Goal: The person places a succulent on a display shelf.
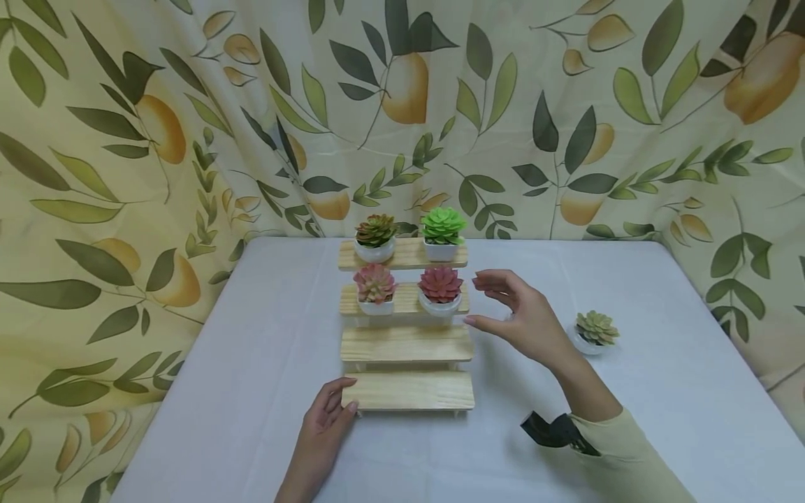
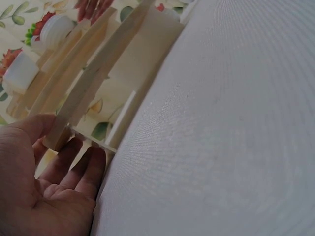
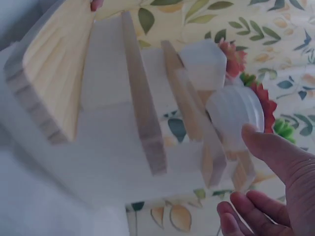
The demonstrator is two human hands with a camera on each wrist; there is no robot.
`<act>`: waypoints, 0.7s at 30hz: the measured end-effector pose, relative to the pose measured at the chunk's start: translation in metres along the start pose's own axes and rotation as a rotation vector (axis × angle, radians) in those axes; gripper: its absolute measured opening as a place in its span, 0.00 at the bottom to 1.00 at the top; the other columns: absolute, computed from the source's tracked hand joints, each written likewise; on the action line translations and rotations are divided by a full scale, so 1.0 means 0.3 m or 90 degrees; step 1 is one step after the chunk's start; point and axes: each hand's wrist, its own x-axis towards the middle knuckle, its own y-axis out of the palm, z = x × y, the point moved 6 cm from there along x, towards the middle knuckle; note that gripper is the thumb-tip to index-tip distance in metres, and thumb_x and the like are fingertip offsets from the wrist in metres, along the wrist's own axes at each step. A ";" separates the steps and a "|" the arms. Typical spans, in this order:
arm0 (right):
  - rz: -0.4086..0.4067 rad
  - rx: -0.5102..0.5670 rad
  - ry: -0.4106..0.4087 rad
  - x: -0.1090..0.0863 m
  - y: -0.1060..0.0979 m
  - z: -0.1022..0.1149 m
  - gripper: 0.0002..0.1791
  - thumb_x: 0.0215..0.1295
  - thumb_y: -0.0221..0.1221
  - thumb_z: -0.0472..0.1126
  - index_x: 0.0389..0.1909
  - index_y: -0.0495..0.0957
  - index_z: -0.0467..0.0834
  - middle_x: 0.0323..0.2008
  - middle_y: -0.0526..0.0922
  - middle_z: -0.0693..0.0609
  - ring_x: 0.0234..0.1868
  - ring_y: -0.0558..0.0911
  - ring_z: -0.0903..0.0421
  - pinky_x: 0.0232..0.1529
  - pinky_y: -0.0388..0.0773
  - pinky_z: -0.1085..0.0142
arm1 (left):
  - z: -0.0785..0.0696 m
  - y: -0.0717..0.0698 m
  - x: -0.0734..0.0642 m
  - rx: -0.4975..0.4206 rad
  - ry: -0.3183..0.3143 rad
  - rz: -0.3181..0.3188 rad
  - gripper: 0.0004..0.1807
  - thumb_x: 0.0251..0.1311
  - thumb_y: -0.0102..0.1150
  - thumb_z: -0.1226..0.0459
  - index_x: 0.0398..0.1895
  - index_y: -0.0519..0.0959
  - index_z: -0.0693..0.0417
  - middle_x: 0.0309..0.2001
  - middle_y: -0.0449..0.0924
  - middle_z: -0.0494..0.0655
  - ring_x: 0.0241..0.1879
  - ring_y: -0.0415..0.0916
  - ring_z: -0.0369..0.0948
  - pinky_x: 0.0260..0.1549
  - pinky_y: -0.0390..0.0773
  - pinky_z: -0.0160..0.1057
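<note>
A four-tier wooden display stand (image 1: 407,344) stands in the middle of the table. My left hand (image 1: 322,427) pinches the left end of its lowest board, thumb on one side and fingers on the other, as the left wrist view shows. My right hand (image 1: 525,314) is just right of a dark red succulent (image 1: 440,285) in a round white pot (image 3: 235,115) on the second tier from the top. Its thumb and fingers are spread apart with nothing between them. Left of that pot is a pink succulent (image 1: 375,283) in a white pot.
On the top tier are a brownish-green succulent (image 1: 375,230) and a bright green succulent (image 1: 443,226), both in white pots. A pale green succulent (image 1: 596,328) in a white pot stands on the white-covered table (image 1: 251,335), right of my right hand. A leaf-patterned curtain (image 1: 402,154) hangs behind.
</note>
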 end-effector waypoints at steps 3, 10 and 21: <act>-0.010 -0.034 0.029 -0.028 -0.034 -0.027 0.36 0.59 0.77 0.43 0.66 0.72 0.42 0.60 0.79 0.46 0.63 0.78 0.47 0.62 0.77 0.56 | 0.000 -0.002 -0.001 0.008 0.003 0.004 0.22 0.71 0.65 0.58 0.65 0.75 0.44 0.76 0.62 0.53 0.76 0.55 0.48 0.67 0.65 0.38; -0.057 -0.076 0.089 -0.081 -0.110 -0.077 0.35 0.60 0.76 0.45 0.65 0.73 0.40 0.58 0.80 0.43 0.58 0.82 0.43 0.58 0.81 0.51 | 0.005 -0.006 -0.005 0.023 0.003 0.004 0.22 0.71 0.64 0.58 0.66 0.74 0.43 0.78 0.57 0.55 0.78 0.47 0.54 0.68 0.62 0.40; -0.118 -0.150 0.175 -0.210 -0.252 -0.158 0.36 0.63 0.74 0.47 0.67 0.71 0.38 0.61 0.79 0.40 0.64 0.77 0.41 0.64 0.74 0.58 | 0.004 -0.001 -0.007 0.031 0.014 -0.005 0.22 0.71 0.64 0.59 0.66 0.75 0.44 0.77 0.59 0.55 0.77 0.49 0.56 0.68 0.62 0.41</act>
